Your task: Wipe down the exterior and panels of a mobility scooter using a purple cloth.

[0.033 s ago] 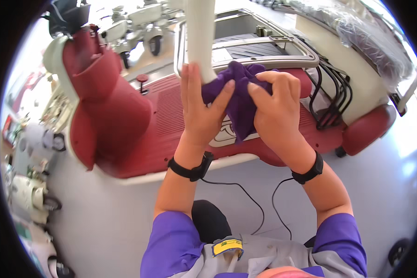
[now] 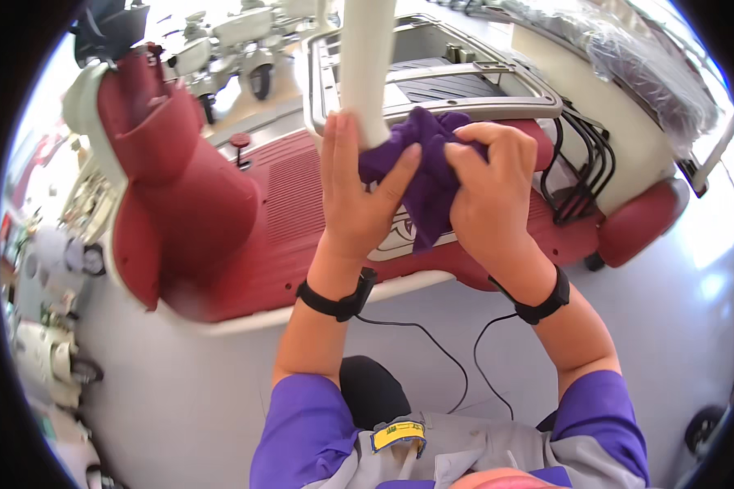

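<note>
A crumpled purple cloth [image 2: 429, 175] is bunched between my hands, against the lower end of an off-white post [image 2: 365, 77]. My right hand [image 2: 497, 191] grips the cloth, its index finger and thumb bent over the folds. My left hand [image 2: 357, 191] has its fingers stretched upward along the post's left side. Its thumb is spread away and rests on the cloth. Beneath both hands lies the red ribbed floor of a small vehicle [image 2: 294, 220], with a pale emblem panel [image 2: 395, 236] partly covered by the cloth and my left hand.
A grey-framed open compartment [image 2: 440, 77] lies beyond my hands. Black curved bars [image 2: 583, 175] and a red fender [image 2: 648, 220] are at right, with plastic-wrapped seating [image 2: 644, 69] behind. The red front column [image 2: 159, 155] rises at left. Wrist bands [image 2: 334, 306] trail thin cables.
The view has shifted slightly: the vehicle's front column sits further left, while the post and cloth appear a little further right. My hands keep nearly the same pose on the cloth and post.
</note>
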A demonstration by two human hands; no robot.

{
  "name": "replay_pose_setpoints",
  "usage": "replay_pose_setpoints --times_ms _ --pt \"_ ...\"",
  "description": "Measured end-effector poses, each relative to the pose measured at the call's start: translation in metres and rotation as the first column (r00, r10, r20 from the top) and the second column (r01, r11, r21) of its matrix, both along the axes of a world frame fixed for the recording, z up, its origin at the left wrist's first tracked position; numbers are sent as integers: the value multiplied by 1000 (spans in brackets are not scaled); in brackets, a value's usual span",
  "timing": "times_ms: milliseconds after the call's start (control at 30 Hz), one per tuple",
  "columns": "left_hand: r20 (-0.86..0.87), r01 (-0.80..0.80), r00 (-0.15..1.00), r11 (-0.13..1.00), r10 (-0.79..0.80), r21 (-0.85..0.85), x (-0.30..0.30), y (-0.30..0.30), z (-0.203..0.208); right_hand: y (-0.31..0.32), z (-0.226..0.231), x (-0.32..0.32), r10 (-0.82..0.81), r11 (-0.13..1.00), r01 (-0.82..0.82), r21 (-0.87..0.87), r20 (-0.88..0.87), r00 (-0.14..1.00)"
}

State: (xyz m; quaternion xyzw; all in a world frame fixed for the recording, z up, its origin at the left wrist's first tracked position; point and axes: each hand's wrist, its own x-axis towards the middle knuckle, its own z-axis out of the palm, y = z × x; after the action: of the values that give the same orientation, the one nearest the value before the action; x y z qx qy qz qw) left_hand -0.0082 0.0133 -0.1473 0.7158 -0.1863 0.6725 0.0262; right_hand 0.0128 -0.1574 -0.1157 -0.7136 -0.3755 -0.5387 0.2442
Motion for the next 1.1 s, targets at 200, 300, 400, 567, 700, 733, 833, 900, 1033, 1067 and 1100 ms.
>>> replay_pose_setpoints --times_ms 200,300,400,567,700,733,833,900,1033,1067,1100 --pt "264 438 897 799 -355 -411 11 -25 6 16 -1 -12 -86 995 90 31 -126 988" --pt "272 461 886 782 -376 -420 20 -40 -27 6 -24 -19 -191 981 191 -18 -147 970" --pt "162 489 869 760 -468 -428 15 -32 -47 13 -53 -23 -191 982 187 -40 -174 966" --pt "-183 378 876 870 -447 -316 -6 20 -91 39 -122 -29 -148 988 136 -72 -222 964" --pt "-357 214 891 954 -279 -210 -24 84 -142 79 -179 -30 12 987 -67 -149 -343 939" --pt "-414 134 890 978 -191 -162 -32 100 -148 94 -182 -34 63 984 -125 -126 -412 909" --pt "-644 -175 764 971 29 -165 -48 142 -157 139 -177 -44 196 948 -308 -75 -627 754" --pt "-756 -270 637 962 153 -33 -53 154 -168 160 -183 -38 94 939 -263 -223 -569 817" --pt "-933 -336 217 919 287 205 -63 138 -182 164 -221 -36 -166 756 -343 -557 -670 723" --pt "-938 -295 232 938 257 184 -66 129 -182 162 -225 -39 -213 706 -351 -615 -658 722" --pt "-957 -277 171 944 233 180 -69 117 -182 149 -227 -43 -207 695 -361 -622 -654 728"
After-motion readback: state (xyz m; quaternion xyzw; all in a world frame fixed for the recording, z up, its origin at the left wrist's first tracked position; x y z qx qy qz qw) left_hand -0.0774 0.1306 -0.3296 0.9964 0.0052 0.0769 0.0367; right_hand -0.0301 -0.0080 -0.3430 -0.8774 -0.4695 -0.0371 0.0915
